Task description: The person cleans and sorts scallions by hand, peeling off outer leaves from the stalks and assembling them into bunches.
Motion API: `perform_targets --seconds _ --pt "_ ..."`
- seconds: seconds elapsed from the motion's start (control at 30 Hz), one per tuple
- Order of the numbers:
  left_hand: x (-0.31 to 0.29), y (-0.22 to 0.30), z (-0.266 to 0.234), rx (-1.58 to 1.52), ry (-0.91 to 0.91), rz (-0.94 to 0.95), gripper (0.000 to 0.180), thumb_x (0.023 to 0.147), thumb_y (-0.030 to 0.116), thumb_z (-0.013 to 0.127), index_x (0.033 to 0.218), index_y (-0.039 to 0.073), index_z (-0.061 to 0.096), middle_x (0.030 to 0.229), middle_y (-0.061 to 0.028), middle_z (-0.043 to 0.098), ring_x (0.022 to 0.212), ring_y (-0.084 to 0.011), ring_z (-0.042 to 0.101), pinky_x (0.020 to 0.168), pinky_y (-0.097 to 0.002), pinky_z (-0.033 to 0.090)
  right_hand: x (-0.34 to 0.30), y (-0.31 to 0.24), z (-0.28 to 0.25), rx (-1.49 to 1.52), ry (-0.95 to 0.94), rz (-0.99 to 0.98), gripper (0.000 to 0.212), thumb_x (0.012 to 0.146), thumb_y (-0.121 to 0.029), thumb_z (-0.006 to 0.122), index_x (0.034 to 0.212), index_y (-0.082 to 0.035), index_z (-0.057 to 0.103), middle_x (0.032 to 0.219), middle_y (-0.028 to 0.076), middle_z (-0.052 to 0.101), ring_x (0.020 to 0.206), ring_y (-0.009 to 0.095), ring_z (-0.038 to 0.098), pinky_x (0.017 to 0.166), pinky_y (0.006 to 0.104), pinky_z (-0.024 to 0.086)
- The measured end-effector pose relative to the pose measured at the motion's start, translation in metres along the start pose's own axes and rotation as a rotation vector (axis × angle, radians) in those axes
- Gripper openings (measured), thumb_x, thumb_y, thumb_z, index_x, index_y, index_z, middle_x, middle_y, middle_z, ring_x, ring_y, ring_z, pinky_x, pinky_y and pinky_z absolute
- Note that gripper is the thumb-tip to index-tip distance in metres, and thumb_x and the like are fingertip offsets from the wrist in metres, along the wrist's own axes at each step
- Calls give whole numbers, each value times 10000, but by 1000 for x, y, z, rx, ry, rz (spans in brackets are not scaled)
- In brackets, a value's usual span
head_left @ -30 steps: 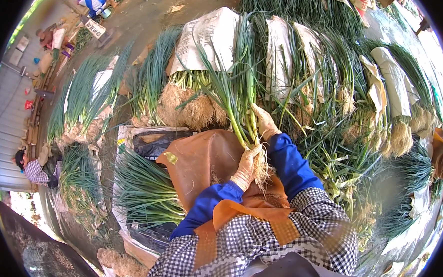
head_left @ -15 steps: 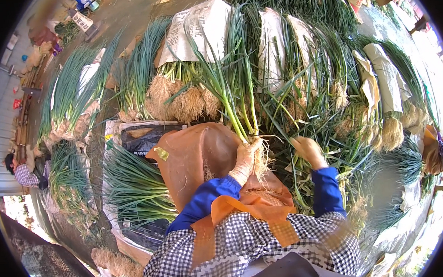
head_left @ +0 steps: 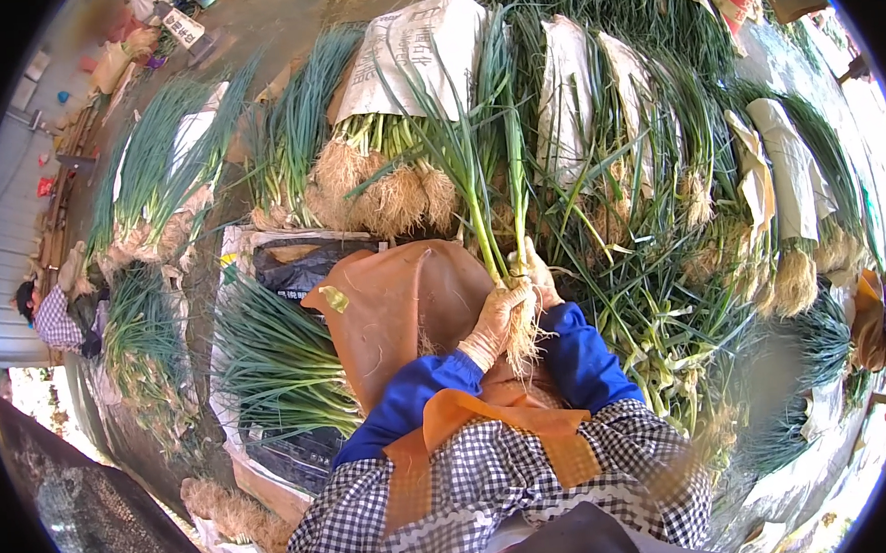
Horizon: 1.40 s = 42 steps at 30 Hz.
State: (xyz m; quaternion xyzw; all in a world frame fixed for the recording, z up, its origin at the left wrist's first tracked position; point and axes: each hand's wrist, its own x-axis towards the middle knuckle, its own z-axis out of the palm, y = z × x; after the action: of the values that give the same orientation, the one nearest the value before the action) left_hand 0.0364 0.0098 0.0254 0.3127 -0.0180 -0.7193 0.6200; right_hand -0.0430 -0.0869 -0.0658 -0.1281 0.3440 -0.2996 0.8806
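Observation:
Above my lap, my left hand (head_left: 497, 321) is wrapped round a few green onions (head_left: 487, 219) at their white base. They stand nearly upright, leaves pointing away from me and pale stringy roots (head_left: 525, 344) hanging below my fist. Against the right side of the same stalks, just above the roots, my right hand (head_left: 536, 275) is closed; its fingertips are partly hidden behind them. A brown apron sheet (head_left: 394, 304) with orange straps covers my lap under both hands.
Trimmed green onions (head_left: 282, 360) lie on a plastic sheet to my left. Loose onions and peeled leaves (head_left: 657, 335) are heaped at my right. Rooted bundles (head_left: 388, 184) under white sacks (head_left: 422, 57) line the far side. Another person (head_left: 59, 319) is at the far left.
My right hand has moved left from over the heap at the right to the stalks held in my left hand. The view has shifted slightly.

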Motion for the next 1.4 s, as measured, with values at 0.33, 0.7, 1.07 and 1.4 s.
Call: perform_targets --seconds 0.33,0.7,1.07,1.4 --pt "-2 13 -9 -343 -38 -124 155 835 102 605 973 53 556 750 -24 547 640 -124 535 554 -235 463 -190 -130 -39 -1427 435 159 453 921 -400 462 632 -71 578 509 -13 486 431 84 424 436 224 361" --pt "16 -15 1 354 224 277 286 756 -26 638 1019 15 532 925 -34 582 837 -144 561 757 -274 474 -77 -56 70 -2107 214 -972 386 869 -308 556 554 -91 499 434 57 437 405 273 476 414 376 408" --pt "15 -10 15 245 318 94 109 806 107 645 868 43 583 726 -20 585 593 -116 552 524 -240 451 -141 -95 -10 -1827 294 -328 278 867 -287 567 987 -45 634 861 104 664 789 208 641 659 298 489" --pt "35 20 -27 -129 257 -50 80 847 123 599 890 58 581 838 -68 607 848 -216 604 773 -356 515 -58 -36 59 -505 315 -378 113 818 -158 581 840 -47 583 712 6 545 628 102 490 580 232 423"
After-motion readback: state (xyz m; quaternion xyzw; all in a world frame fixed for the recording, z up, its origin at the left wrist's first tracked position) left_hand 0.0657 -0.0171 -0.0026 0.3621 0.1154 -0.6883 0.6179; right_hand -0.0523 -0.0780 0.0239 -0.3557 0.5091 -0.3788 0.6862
